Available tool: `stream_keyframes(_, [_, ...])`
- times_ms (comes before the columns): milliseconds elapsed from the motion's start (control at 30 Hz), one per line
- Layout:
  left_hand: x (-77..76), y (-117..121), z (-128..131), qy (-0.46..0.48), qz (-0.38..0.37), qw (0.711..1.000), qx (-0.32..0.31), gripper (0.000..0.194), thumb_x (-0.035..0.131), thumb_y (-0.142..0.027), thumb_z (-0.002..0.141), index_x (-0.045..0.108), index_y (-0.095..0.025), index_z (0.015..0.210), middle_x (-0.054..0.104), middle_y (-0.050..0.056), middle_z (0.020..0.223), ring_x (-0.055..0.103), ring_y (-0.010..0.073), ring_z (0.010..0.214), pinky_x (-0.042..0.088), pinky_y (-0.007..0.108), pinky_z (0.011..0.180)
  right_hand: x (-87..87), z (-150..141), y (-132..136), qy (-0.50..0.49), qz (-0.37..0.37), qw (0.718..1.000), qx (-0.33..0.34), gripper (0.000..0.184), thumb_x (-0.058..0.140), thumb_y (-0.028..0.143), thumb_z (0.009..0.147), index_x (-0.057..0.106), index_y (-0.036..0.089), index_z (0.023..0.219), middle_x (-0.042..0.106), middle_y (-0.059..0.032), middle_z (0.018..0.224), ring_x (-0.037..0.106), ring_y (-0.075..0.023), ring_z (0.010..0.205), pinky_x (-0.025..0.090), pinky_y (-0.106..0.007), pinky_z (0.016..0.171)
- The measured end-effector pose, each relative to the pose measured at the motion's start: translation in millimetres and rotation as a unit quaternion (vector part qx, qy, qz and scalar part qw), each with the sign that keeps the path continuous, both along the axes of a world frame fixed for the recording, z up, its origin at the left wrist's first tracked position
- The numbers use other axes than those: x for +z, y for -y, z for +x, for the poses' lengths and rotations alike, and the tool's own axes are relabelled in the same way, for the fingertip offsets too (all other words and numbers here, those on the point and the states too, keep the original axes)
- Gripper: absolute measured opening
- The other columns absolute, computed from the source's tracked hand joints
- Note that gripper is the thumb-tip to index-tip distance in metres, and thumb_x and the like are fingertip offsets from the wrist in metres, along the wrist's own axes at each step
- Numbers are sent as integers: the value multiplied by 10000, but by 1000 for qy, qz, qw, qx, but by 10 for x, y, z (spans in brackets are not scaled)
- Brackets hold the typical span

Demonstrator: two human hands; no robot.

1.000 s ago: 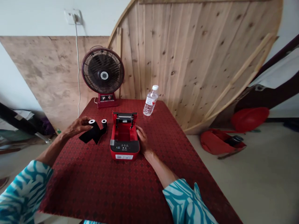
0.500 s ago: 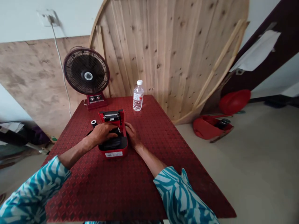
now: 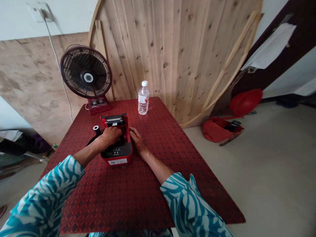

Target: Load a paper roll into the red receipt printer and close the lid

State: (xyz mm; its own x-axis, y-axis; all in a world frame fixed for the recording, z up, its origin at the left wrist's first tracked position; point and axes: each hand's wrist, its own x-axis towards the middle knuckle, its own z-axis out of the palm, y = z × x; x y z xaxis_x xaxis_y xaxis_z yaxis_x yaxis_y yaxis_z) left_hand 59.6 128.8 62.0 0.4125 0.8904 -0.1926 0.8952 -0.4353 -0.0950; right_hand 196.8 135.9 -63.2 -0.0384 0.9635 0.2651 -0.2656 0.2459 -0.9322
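A small red printer [image 3: 118, 157] with a black front panel stands on the red table [image 3: 128, 197], its lid [image 3: 114, 119] tilted up at the back. My left hand [image 3: 111, 135] reaches down into the printer's open bay with fingers curled over a black roll that is mostly hidden beneath them. A black strip runs from under that hand to a second black roll [image 3: 95, 128] standing on the table just left of the printer. My right hand [image 3: 137, 141] presses against the printer's right side, fingers together on its edge.
A table fan [image 3: 86, 77] stands at the back left, its cord running up to a wall socket. A water bottle [image 3: 143, 98] stands behind the printer. A large round wooden board [image 3: 172, 49] leans on the wall. A red bag [image 3: 217, 130] and a red helmet [image 3: 245, 102] lie on the floor to the right.
My left hand carried one black roll from the table's left side into the printer's bay and pushed deeper in. The other roll stayed on the table. My right hand stayed at the printer.
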Motion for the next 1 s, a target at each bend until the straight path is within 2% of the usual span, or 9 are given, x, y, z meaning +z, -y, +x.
stream_keyframes(100, [34,-32,-56,7,-27,1000,-15,198,656,-174,790,731,-164,973,726,155,1008,670,331,996,526,396,810,1,9,5,10,1,1000,2,329,543,434,831,653,285,1102,676,0,1169,575,-209,1147,398,-375,1033])
stream_keyframes(167, [83,7,-154,26,-34,999,-27,235,603,-251,851,709,-200,1054,721,114,1079,666,288,1021,518,363,840,11,11,14,13,1,1000,-1,326,542,434,832,655,283,1097,675,-2,1171,573,-208,1149,394,-376,1037])
stream_keyframes(233, [126,100,-293,96,-33,994,-34,283,512,-315,914,679,-225,1124,709,68,1139,663,233,1033,506,315,868,20,9,21,8,-2,1000,-3,323,543,431,831,656,279,1092,676,-5,1169,575,-208,1145,396,-376,1036])
stream_keyframes(300, [141,231,-444,203,-34,978,-28,324,458,-366,936,674,-228,1134,718,39,1124,674,196,985,506,284,862,20,4,24,-1,-5,1000,-1,321,549,428,826,658,274,1086,678,-8,1164,578,-207,1139,404,-374,1030])
stream_keyframes(400, [104,428,-602,299,-46,953,-21,366,501,-448,896,695,-216,1102,737,41,1067,684,198,921,514,295,850,0,-1,19,-3,-3,1000,2,330,551,438,828,652,277,1098,675,-5,1173,573,-203,1149,395,-372,1041])
stream_keyframes(567, [7,560,-608,323,-34,944,-57,332,483,-390,896,721,-221,1055,746,42,1030,682,187,910,507,286,849,-16,2,15,1,-2,1000,-6,344,544,452,828,651,269,1099,674,-12,1175,572,-205,1148,390,-376,1045])
stream_keyframes(867, [-10,522,-560,345,-38,937,28,285,507,-404,875,728,-228,909,743,-24,799,656,134,676,491,224,636,14,7,37,6,-12,1000,-6,344,548,458,826,648,279,1102,669,-3,1187,568,-202,1155,389,-375,1052])
stream_keyframes(933, [-12,542,-521,347,-2,938,3,277,492,-375,896,718,-216,880,740,-13,810,658,136,696,490,237,660,17,3,36,4,-12,1000,-6,341,548,460,823,651,283,1096,671,-2,1180,570,-204,1154,394,-377,1049])
stream_keyframes(1000, [-21,592,-480,331,61,940,-59,278,473,-343,923,709,-205,868,739,12,840,662,152,755,483,277,734,15,1,33,4,-12,1000,-7,349,550,472,817,654,280,1089,675,-5,1173,573,-208,1152,399,-379,1045])
